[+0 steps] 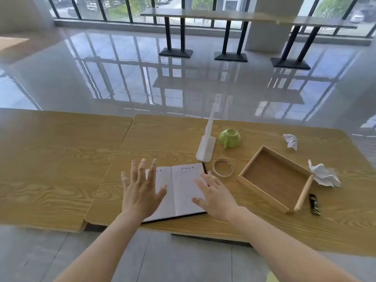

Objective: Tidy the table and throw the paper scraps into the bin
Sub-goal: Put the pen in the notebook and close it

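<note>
An open notebook (179, 188) with white pages lies near the front edge of the wooden table (61, 159). My left hand (140, 190) hovers over its left page with fingers spread, holding nothing. My right hand (213, 194) is over the right page, fingers apart and empty. Two crumpled paper scraps lie at the right: a small one (291, 141) toward the far edge and a larger one (324, 175) right of the wooden tray (252, 186). No bin is in view.
A green cup (230, 138) lies tipped on the table behind a white stand (206, 147). A clear tape roll (223, 167) sits beside the notebook. A small black object (314, 204) lies right of the tray. High tables stand by the windows.
</note>
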The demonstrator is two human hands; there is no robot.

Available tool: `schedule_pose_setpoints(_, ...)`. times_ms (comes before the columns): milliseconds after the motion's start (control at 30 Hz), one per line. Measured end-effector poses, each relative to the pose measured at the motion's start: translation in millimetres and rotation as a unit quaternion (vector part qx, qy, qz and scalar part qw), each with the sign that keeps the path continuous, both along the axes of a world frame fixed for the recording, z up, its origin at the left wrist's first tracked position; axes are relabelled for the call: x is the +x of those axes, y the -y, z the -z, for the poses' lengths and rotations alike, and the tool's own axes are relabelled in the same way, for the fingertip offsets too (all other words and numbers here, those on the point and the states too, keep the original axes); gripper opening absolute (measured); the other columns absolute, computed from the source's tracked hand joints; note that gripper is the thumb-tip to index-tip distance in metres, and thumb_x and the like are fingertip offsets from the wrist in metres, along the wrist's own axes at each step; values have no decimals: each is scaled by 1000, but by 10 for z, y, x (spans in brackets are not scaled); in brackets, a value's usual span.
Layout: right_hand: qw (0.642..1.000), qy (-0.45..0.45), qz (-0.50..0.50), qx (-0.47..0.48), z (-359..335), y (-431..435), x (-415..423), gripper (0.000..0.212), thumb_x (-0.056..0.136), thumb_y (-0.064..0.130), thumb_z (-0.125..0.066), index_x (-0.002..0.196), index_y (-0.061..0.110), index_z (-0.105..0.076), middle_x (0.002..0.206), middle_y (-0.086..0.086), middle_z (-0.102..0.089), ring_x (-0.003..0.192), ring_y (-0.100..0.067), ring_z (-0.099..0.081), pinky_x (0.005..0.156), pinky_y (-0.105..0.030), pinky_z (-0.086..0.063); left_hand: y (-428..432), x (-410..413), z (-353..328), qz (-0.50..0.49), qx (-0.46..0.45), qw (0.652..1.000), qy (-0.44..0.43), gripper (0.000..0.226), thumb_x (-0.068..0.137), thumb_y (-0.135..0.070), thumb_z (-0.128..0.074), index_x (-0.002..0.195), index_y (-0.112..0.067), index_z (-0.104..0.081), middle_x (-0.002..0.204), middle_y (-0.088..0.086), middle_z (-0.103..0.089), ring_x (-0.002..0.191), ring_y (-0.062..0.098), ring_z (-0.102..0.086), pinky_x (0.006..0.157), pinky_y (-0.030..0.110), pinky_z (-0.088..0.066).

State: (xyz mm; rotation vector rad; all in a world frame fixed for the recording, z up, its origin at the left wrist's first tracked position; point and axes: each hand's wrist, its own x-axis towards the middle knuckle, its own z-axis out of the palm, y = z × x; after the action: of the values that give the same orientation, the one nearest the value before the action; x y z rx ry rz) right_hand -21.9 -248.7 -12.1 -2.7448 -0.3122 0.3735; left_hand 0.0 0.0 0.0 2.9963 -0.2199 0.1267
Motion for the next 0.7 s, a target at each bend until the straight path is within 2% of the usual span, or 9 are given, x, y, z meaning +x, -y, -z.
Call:
schedule_pose_setpoints(133, 998, -45, -20, -37, 245, -131, 73, 67, 97, 53, -45, 153, 28, -17, 165, -3, -6, 151, -27, -3, 123, -45, -12, 2, -59, 320, -13, 16, 999, -46, 78, 89, -60, -35, 154, -25, -8, 160, 12, -10, 149, 36, 3, 115, 66, -10)
schedule_pose_setpoints(267, 992, -65, -68, -89, 581, -265, 124, 65, 101, 49, -37, 155, 29, -9, 166, -3, 3, 152, -26, 4, 123, -46, -6, 12, -170, 718, -14, 35, 994, -104, 76, 93, -60, -32, 155, -26, -5, 160, 13, -8, 148, 37, 3, 115, 63, -12)
schedule_pose_setpoints(367, 990, -87, -71, -91, 812, -328, 107, 60, 102, 50, -29, 155, 33, -6, 166, -2, 7, 152, -26, 9, 123, -49, -3, 29, -175, 906, -12, 38, 990, -135, 73, 94, -60, -29, 155, -29, -3, 160, 13, -8, 148, 37, 1, 116, 61, -14)
schedule_pose_setpoints(500, 990, -77, -67, -96, 1040, -288, 5, 58, 101, 55, -23, 154, 38, -5, 166, 0, 11, 151, -24, 14, 123, -48, -3, 40, -176, 1074, -5, 40, 985, -168, 71, 95, -61, -25, 155, -32, -1, 161, 12, -6, 148, 37, 0, 117, 56, -14)
schedule_pose_setpoints(700, 993, -51, -51, -91, 1074, -120, -198, 57, 101, 56, -21, 154, 39, -9, 166, 1, 10, 152, -22, 12, 124, -44, -4, 153, -253, 1155, 18, 35, 982, -186, 66, 95, -63, -24, 153, -37, -7, 162, 8, -6, 149, 33, 0, 117, 53, -12)
